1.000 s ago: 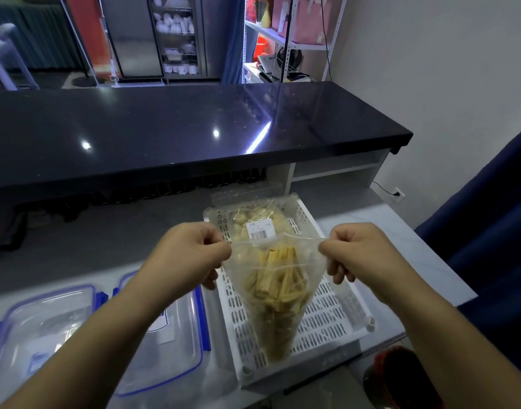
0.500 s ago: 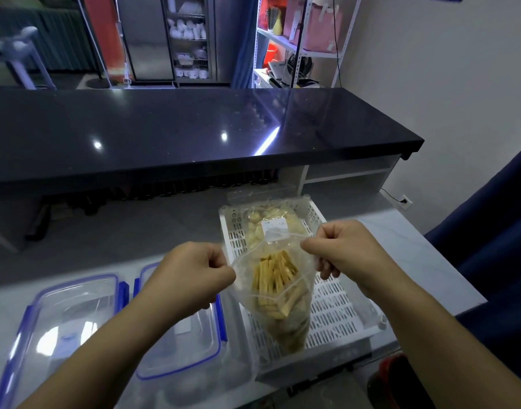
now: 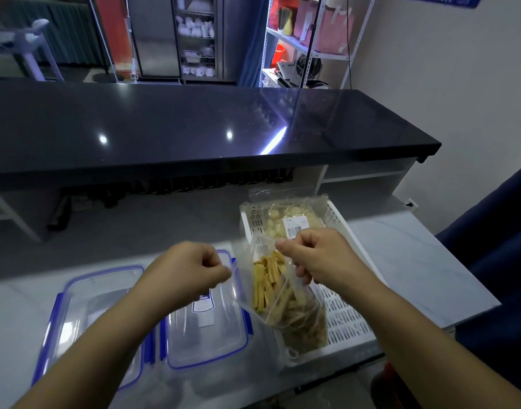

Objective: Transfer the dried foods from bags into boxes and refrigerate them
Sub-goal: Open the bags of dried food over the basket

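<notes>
- A clear plastic bag of yellow dried strips (image 3: 283, 299) is held up in the air between both hands, over the near left corner of a white slotted plastic basket (image 3: 353, 326).
- The bag's top edge is pinched by the right hand (image 3: 315, 258), thumb and curled fingers closed on the plastic.
- The opposite edge of the bag's mouth is gripped by the left hand (image 3: 191, 270), fingers curled tight; that hand is blurred, so the exact pinch cannot be made out.
- The mouth of the bag is seen stretched between the two grips, with the strips standing on end inside.
- A second clear bag of pale round pieces (image 3: 291, 216), marked with a white barcode label, is seen lying at the far end of the basket.
- Two clear plastic boxes are set side by side on the pale marbled worktop (image 3: 415, 276): the nearer box (image 3: 206, 329) just beside the basket, the farther box (image 3: 91, 314) to its left, both with blue-rimmed lids on.
- A glossy black counter (image 3: 194, 128) is seen raised behind the worktop.
</notes>
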{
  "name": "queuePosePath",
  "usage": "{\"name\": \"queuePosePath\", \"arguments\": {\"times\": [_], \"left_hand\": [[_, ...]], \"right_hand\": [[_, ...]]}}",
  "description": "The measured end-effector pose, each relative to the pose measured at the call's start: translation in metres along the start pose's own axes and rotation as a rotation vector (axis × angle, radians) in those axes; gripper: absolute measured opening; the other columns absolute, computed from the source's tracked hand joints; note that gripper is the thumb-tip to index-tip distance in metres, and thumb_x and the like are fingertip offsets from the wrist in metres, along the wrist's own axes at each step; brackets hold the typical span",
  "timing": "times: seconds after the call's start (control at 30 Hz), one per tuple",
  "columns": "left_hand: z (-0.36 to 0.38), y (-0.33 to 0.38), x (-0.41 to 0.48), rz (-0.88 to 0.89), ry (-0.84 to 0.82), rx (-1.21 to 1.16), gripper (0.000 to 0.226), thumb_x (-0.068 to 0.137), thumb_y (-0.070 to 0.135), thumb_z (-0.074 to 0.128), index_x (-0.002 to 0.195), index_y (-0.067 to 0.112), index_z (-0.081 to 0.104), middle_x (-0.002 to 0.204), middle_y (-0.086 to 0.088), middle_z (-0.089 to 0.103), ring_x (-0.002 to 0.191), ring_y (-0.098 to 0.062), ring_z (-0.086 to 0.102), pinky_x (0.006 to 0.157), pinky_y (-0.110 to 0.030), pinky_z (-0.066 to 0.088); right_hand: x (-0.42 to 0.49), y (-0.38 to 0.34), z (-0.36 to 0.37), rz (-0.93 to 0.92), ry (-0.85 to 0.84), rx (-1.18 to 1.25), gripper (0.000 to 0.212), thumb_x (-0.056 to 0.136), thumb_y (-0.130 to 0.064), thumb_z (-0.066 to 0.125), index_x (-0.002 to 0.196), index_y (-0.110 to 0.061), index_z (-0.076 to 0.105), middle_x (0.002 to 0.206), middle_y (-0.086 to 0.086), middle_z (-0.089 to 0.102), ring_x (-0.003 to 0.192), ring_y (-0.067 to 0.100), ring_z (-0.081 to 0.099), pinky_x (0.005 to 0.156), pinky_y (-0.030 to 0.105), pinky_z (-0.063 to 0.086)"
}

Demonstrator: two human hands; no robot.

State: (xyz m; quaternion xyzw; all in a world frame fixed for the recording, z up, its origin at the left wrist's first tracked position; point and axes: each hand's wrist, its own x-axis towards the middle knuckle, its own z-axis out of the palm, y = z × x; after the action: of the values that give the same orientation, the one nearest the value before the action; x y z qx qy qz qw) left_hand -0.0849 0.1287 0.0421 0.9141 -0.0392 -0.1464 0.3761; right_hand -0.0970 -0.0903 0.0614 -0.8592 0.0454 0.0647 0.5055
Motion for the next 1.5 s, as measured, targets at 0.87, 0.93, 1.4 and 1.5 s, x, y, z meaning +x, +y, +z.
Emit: {"name": "queuePosePath", "arguments": {"times": [0.87, 0.93, 1.4, 1.5], "left_hand": [[0.024, 0.058, 0.126, 0.008, 0.188, -0.026, 0.011, 0.085, 0.025, 0.061, 0.076, 0.02, 0.065, 0.073, 0.001, 0.066, 0.067, -0.014, 0.06, 0.067, -0.04, 0.052], [0.026, 0.062, 0.132, 0.06, 0.227, -0.018, 0.003, 0.085, 0.025, 0.063, 0.082, 0.024, 0.064, 0.081, 0.007, 0.065, 0.076, -0.009, 0.061, 0.071, -0.033, 0.051], [0.018, 0.098, 0.174, 0.098, 0.062, 0.061, 0.009, 0.085, 0.022, 0.064, 0.094, 0.022, 0.065, 0.091, 0.003, 0.068, 0.084, -0.011, 0.062, 0.083, -0.036, 0.054], [0.016, 0.099, 0.167, 0.08, 0.081, -0.073, 0.008, 0.084, 0.012, 0.064, 0.078, 0.014, 0.068, 0.071, -0.001, 0.067, 0.062, -0.009, 0.059, 0.062, -0.027, 0.054]], "right_hand": [[0.177, 0.1, -0.037, 0.167, 0.257, 0.046, 0.019, 0.088, -0.02, 0.058, 0.07, -0.015, 0.055, 0.072, 0.003, 0.064, 0.071, 0.022, 0.063, 0.055, 0.027, 0.041], [0.168, 0.098, -0.038, 0.101, 0.271, 0.162, 0.017, 0.088, -0.017, 0.06, 0.074, -0.007, 0.056, 0.071, 0.004, 0.06, 0.068, 0.018, 0.056, 0.057, 0.025, 0.041], [0.138, 0.067, -0.063, -0.157, 0.086, 0.497, 0.013, 0.089, -0.011, 0.063, 0.076, -0.01, 0.059, 0.082, 0.012, 0.067, 0.076, 0.024, 0.065, 0.072, 0.043, 0.057], [0.141, 0.066, -0.066, -0.146, 0.091, 0.489, 0.015, 0.088, -0.014, 0.064, 0.074, -0.013, 0.059, 0.08, 0.011, 0.067, 0.074, 0.024, 0.067, 0.069, 0.04, 0.057]]}}
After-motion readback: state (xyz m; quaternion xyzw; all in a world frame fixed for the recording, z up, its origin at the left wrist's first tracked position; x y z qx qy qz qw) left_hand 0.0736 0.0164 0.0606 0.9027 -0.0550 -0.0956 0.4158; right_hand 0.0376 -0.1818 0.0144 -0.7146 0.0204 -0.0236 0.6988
